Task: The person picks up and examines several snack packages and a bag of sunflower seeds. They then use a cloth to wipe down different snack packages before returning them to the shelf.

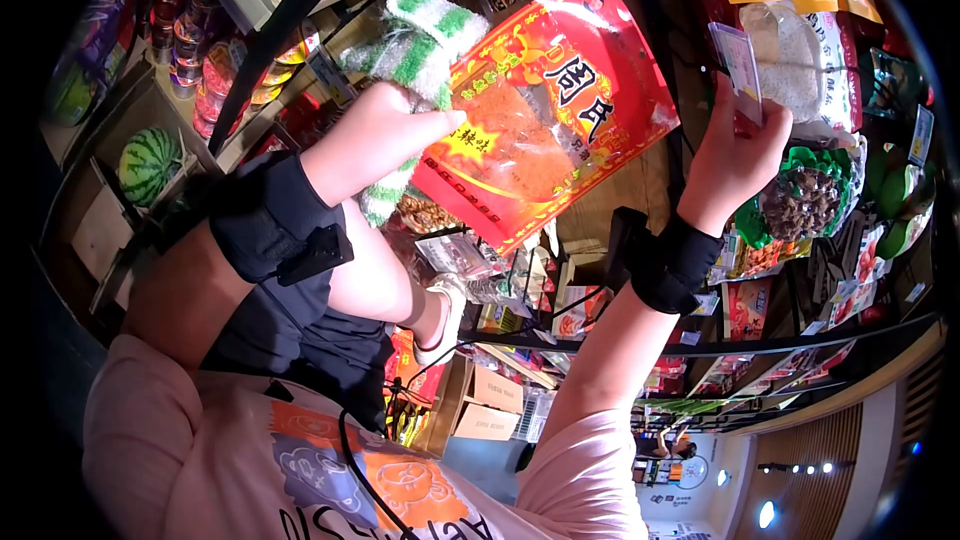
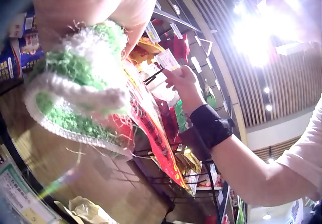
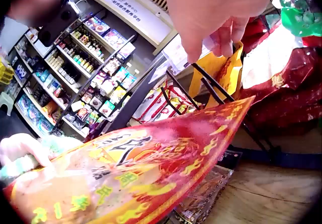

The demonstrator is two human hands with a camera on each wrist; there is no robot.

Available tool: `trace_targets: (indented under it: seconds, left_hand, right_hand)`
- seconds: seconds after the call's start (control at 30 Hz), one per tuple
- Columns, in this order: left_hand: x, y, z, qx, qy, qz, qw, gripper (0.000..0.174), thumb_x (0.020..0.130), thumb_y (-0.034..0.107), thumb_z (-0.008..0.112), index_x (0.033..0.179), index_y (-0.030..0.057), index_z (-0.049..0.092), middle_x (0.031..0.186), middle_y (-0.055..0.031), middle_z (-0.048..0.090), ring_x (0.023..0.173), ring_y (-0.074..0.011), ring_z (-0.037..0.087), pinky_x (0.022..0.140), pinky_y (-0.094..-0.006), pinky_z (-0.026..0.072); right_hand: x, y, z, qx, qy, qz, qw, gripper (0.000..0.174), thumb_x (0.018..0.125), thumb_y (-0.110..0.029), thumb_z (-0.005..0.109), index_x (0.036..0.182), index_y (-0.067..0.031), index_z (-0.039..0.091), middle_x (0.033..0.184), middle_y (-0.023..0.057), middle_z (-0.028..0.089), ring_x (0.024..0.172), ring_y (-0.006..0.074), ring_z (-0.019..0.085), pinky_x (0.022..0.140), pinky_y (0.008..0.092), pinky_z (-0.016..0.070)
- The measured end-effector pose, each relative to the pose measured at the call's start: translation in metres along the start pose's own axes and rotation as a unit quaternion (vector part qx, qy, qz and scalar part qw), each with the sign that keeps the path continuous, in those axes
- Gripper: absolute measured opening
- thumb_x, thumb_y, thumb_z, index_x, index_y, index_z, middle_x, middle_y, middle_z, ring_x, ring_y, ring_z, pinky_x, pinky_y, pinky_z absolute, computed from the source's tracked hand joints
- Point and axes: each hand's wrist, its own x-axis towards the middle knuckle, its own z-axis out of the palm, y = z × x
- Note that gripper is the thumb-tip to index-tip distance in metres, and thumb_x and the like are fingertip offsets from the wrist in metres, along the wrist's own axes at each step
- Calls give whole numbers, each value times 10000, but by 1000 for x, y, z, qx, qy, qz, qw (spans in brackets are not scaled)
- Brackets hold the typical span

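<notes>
My left hand [image 1: 372, 140] grips a red snack packet [image 1: 630, 70] together with a fuzzy green-and-white striped cloth [image 1: 425, 30]. The thumb lies over the packet's near edge, and the cloth is bunched between packet and palm. Through the packet's clear window, flat orange-brown food shows. In the left wrist view the cloth [image 2: 75, 93] hangs in folds under the hand. Across the shelf, my right hand [image 1: 735, 160] pinches a small price tag [image 1: 738, 70] between thumb and fingers. The right wrist view shows that tag [image 3: 176, 53] beside thin black rack prongs [image 3: 216, 91].
Bagged goods, among them a green-edged bag of dark pieces [image 1: 800, 195], fill the shelf at right. A watermelon [image 1: 150, 165] sits in a bin at left. Below are cardboard boxes [image 1: 490, 405]. A wooden shelf board [image 3: 282, 189] lies under the packet.
</notes>
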Motion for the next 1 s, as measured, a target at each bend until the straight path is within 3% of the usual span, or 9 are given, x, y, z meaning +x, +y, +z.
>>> trace_targets:
  seconds: [0.2,0.3,0.57,0.6,0.67,0.77,1.0]
  left_hand:
    - [0,-3,-1,-10,-1,13,1000,367,871,68,586,1216,-22,498,1113,-42,581,982,-100,542,870,-273,438]
    - [0,-6,-2,-5,0,7,1000,374,872,64,584,1224,-20,493,1122,-44,576,991,-102,538,875,-274,435]
    - [-2,-4,1,10,4,4,1000,378,870,56,577,1227,-28,483,1136,-48,570,1006,-103,533,881,-274,432]
    - [-2,-6,1,8,12,17,1000,322,865,73,581,1165,-28,523,1070,-44,592,953,-96,543,845,-270,439]
    - [-2,-10,3,3,28,42,999,230,853,107,588,1039,-27,602,937,-37,638,845,-83,562,772,-263,453]
    - [-3,-11,-2,52,25,-7,998,233,851,109,590,1039,-28,601,931,-37,638,835,-82,561,763,-265,454]
    - [-4,-9,4,7,35,37,999,236,848,115,596,1037,-26,601,920,-35,640,819,-83,562,756,-267,456]
  right_hand:
    - [-2,-3,0,-50,34,-9,998,255,784,-169,732,805,-27,521,674,47,585,573,141,527,554,277,449]
    - [-3,2,-1,-39,42,-20,998,316,782,-240,742,834,-13,528,653,31,566,549,93,481,524,236,415]
    - [-11,8,1,-5,56,30,998,230,803,-177,715,856,-18,558,687,35,603,587,104,534,552,247,434]
    - [-12,6,1,-5,57,27,998,222,806,-172,712,870,-17,566,697,38,608,592,105,538,553,247,434]
    - [-12,5,1,24,51,-3,998,198,817,-148,696,910,-15,581,721,41,615,612,95,542,567,242,437]
    - [-12,10,4,103,39,-10,994,163,835,-101,668,949,-12,594,757,28,618,653,72,539,603,226,437]
    - [-13,15,4,292,-14,61,954,88,870,-37,618,947,-11,583,803,-27,593,724,24,499,658,170,393]
